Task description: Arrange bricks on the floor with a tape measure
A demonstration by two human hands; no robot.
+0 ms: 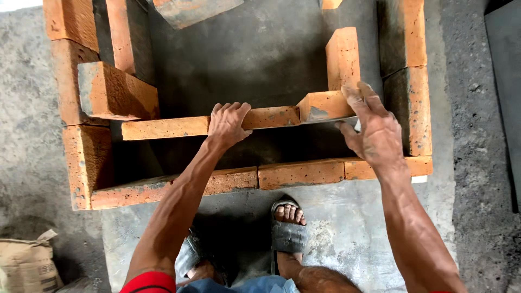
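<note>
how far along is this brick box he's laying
Done: a front course of bricks and stacked side walls, left and right. In hand: left hand presses the inner brick row while right hand steadies the end brick. Left: upper courses; bricks look dry-stacked.

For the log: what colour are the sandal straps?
Grey sandal straps, seen in the head view.
</note>
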